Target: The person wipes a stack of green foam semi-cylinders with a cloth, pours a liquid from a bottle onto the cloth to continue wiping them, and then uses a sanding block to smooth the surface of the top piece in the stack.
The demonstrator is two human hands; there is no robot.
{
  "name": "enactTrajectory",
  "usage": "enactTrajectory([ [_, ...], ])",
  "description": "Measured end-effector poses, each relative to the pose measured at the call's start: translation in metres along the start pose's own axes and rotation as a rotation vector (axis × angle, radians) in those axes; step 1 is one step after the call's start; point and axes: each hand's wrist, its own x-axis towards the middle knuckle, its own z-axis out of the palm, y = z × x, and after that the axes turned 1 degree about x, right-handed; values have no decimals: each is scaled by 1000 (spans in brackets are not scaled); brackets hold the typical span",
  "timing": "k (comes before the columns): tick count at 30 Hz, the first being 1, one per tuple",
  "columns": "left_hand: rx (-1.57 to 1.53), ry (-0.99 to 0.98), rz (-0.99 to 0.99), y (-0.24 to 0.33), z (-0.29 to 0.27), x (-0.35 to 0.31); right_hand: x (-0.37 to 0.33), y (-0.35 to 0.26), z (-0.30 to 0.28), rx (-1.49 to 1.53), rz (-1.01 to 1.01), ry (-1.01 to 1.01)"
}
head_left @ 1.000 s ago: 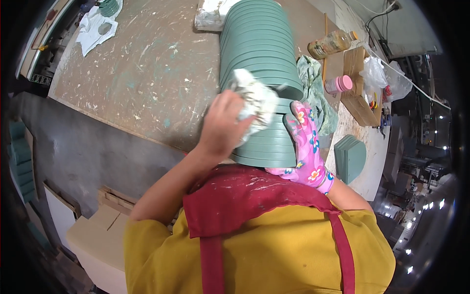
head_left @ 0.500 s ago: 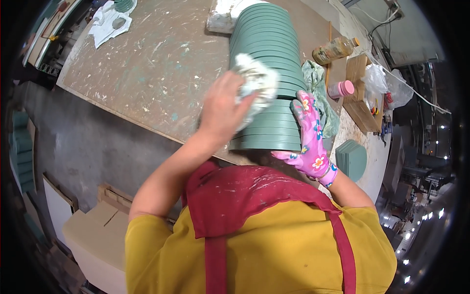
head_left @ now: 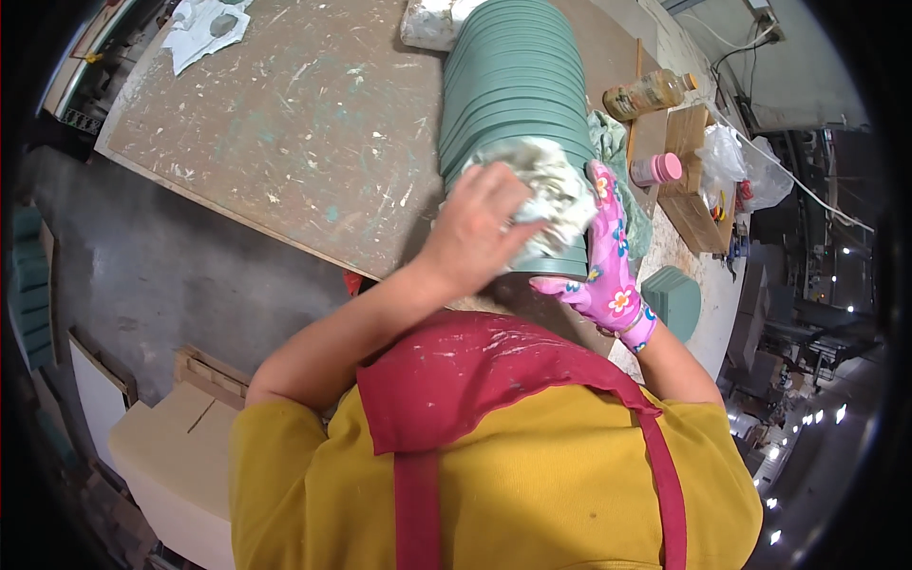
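Observation:
A long row of green rounded plates (head_left: 513, 81) stands on edge, packed face to face, on the worn brown table. My bare left hand (head_left: 483, 223) is closed on a crumpled whitish cloth (head_left: 556, 195) and presses it onto the near part of the row. My right hand (head_left: 610, 256), in a pink flowered glove, cups the row's near right end, fingers along the side and thumb at the end face. The cloth hides the plates beneath it and part of the right fingers' contact.
Right of the row lie a green rag (head_left: 638, 223), a bottle of yellowish liquid (head_left: 646, 95), a pink-capped jar (head_left: 655, 170) and a wooden box (head_left: 689, 209). A small stack of green plates (head_left: 673, 299) sits nearer me. A white cloth (head_left: 199, 38) lies far left.
My left hand has swept the cloth rightward and nearer, over the near end of the row. The cloth now covers where a gap between plates showed. My right hand stays at the end.

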Motion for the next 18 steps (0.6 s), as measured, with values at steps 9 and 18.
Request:
enactTrajectory([
  [9,-177,-88,-552,-44,-17,-63,-9,-1,0,7,115,-32],
  [18,-172,-210,-481,-20,-1,-63,-27,3,14,361,345,121],
])
